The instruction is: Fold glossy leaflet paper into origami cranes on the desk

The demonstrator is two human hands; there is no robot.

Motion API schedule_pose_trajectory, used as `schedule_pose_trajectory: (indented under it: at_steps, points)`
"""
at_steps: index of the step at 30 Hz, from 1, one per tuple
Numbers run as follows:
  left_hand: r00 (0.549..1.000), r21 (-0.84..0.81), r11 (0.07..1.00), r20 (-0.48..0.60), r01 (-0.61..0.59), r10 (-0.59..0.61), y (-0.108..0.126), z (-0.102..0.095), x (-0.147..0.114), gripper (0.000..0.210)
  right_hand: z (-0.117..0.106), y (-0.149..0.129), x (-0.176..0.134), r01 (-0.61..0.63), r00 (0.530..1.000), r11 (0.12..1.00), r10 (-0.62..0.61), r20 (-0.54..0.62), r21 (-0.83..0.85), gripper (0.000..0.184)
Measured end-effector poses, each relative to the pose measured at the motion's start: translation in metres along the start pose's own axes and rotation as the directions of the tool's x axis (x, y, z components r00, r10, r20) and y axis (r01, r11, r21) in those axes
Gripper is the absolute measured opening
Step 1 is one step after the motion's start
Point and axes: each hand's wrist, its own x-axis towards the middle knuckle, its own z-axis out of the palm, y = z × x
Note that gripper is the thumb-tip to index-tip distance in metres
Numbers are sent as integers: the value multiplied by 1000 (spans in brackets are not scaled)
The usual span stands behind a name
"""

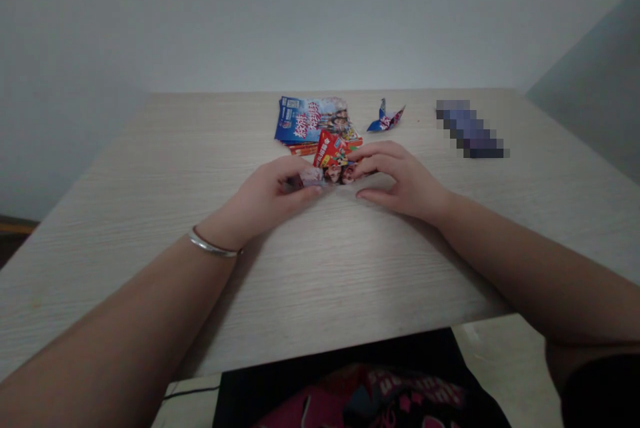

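Low over the table, a small folded printed leaflet [330, 176] lies between my two hands, with pictures of people on its near part and a red part with white lettering above. My left hand [273, 195] grips its left end, fingers behind and thumb in front. My right hand [400, 178] has curled fingers on its right side, with the thumb a little lower. The fingers hide both ends of the paper. Just beyond is a stack of blue and red leaflets [310, 121]. A folded blue paper figure with pointed ends [387, 121] stands right of the stack.
A dark flat object [470, 129], blurred by pixels, lies at the back right of the pale wooden table [320, 281]. A wall [320, 21] rises behind the table. Dark patterned cloth [380, 395] shows below the near edge.
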Motion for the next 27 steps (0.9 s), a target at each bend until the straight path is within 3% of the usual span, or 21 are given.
schedule_pose_trajectory:
  at_steps: [6, 11, 13, 17, 20, 23, 27]
  points:
    - [999, -17, 999, 28, -40, 40, -4, -1, 0, 14, -5, -5, 2, -46, 999, 974, 40, -29, -223, 15]
    - [992, 41, 991, 14, -130, 129, -3, -2, 2, 16, -9, -6, 2, 166, 982, 919, -186, -21, -356, 17]
    - [990, 75, 987, 20, -142, 141, -1, -2, 3, 15, -11, -5, 0, 229, 972, 902, -234, 30, -367, 19]
    - [980, 128, 972, 52, -197, 192, 3, -2, 4, 16, -12, -3, -2, 235, 967, 914, -188, 169, -330, 26]
    - [971, 171, 956, 65, -237, 229, 4, -2, 5, 16, -11, -5, -1, 264, 959, 922, -219, 181, -285, 27]
    - [971, 197, 951, 57, -237, 230, 4, -3, 6, 13, -8, -11, 2, 155, 986, 957, -134, 101, -243, 19]
    - [978, 203, 956, 37, -210, 207, 6, -1, 8, 15, 1, -17, 4, -135, 986, 982, 120, -115, -135, 11]
